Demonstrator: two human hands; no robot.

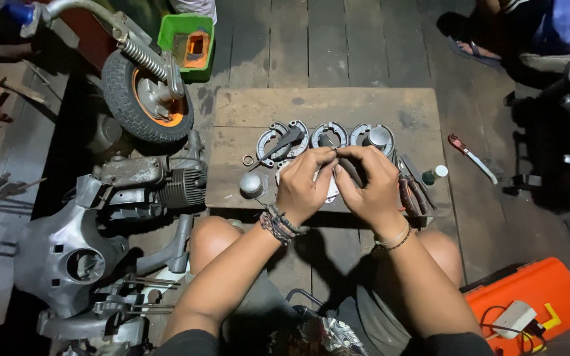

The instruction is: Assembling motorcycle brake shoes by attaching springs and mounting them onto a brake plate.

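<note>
Left hand (303,186) and right hand (369,181) pinched together on small part, unidentifiable, above wooden board (318,105); brake shoes (329,134) just beyond.

- Dark, worn plank floor (338,39), the boards running away from the camera.
- A low wooden worktop (338,105), stained and scuffed, stands on it.
- Light falls brightly on the middle; the edges sink into shadow.
- An orange case (536,290) lies at the right.
- A green bin (189,39) stands behind a small wheel (143,95).
</note>
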